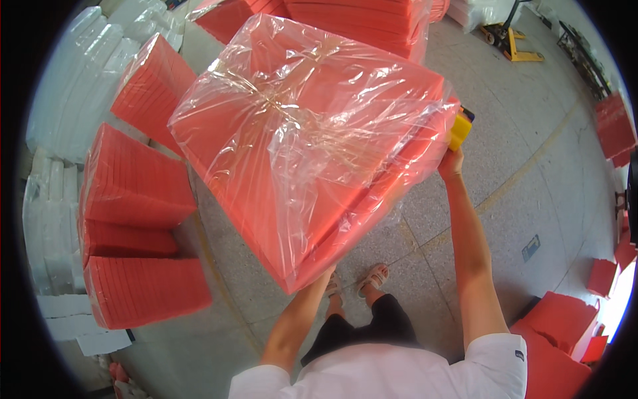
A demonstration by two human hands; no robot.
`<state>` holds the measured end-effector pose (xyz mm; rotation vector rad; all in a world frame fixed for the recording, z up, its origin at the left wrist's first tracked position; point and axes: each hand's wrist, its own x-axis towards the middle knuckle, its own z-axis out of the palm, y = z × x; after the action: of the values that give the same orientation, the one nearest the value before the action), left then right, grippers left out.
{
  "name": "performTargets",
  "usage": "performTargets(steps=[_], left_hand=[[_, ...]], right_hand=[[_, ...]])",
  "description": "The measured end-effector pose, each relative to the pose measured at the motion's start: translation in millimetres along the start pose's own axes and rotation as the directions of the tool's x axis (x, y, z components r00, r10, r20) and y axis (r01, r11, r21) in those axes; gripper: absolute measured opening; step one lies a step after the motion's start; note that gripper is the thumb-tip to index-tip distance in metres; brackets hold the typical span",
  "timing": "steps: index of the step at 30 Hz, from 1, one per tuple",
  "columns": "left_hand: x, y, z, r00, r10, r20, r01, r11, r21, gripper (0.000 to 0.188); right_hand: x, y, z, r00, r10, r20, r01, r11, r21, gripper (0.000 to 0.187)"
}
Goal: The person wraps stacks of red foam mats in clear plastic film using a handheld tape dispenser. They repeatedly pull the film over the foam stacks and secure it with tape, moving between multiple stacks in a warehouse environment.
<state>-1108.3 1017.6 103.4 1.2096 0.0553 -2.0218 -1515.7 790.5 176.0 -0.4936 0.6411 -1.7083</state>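
Red bundle (256, 176) was inside clear bag (279, 110), at twelve o'clock. Right hand (452, 163), at bundle's three o'clock, gripped partly hidden yellow object (458, 132); left hand (325, 275), six o'clock, mostly covered: could not tell grip.

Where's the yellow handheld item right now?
In the head view, right of centre: the yellow handheld item is in the right hand, beside the right corner of the plastic-wrapped red bundle.
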Motion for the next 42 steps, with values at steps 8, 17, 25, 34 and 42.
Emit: performTargets(steps=[8, 17, 25, 34, 42], left_hand=[[-173, 79, -15, 0.944, 0.199, 0.264, -0.105, 0.938, -0.330, 0.063], [-178, 109, -251, 0.991, 0.064, -0.116, -0.048, 0.990, 0.135, 0.054], [-138, 18, -336, 0.932, 0.360, -0.046, 0.027, 0.058, 0.998, 0.051], [1, 70, -170, 0.659, 0.588, 0.469, -0.113, -0.539, 0.835, 0.083], [147, 90, -119, 0.496, 0.867, 0.048, 0.349, -0.249, 0.903, 0.095]], right_hand=[[1, -28, 268, 0.978, -0.098, 0.182, 0.176, 0.854, -0.489, 0.038], [-72, 181, 403, 0.946, 0.212, 0.246, -0.096, 0.906, -0.412, 0.043], [-369, 156, 134, 0.735, 0.360, -0.574, -0.478, 0.876, -0.062, 0.038], [-415, 51, 25, 0.688, 0.226, -0.690, -0.502, 0.835, -0.227, 0.049], [-239, 54, -112, 0.888, 0.260, -0.379, -0.455, 0.614, -0.645, 0.039]])
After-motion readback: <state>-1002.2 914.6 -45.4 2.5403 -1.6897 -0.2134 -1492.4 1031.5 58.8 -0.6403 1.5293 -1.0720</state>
